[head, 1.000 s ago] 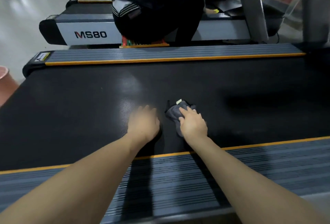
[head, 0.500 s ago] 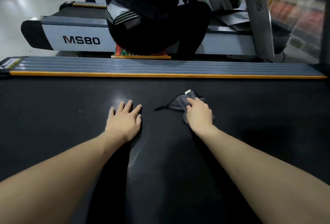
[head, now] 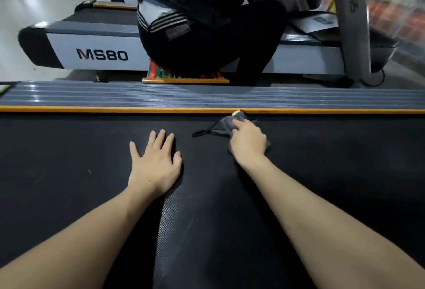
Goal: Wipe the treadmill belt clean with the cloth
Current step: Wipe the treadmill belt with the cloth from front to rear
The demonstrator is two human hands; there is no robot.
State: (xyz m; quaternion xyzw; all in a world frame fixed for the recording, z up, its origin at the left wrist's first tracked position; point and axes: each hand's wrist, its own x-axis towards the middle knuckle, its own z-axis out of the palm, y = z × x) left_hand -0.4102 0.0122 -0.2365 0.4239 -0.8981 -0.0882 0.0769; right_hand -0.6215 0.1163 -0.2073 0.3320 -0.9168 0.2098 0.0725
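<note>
Your right hand (head: 248, 141) pushed the cloth (head: 226, 125) further out to the orange strip (head: 115, 109), pressing it flat; your left hand (head: 154, 162) lay beside it, fingers spread on the belt (head: 69, 173).

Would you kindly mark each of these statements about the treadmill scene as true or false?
1. The right hand presses the cloth on the belt. True.
2. The left hand holds a spray bottle. False: it lies flat and empty on the belt.
3. The cloth lies near the orange strip. True.
4. The cloth is bright yellow. False: it is grey.
5. Someone crouches past the far rail. True.
</note>
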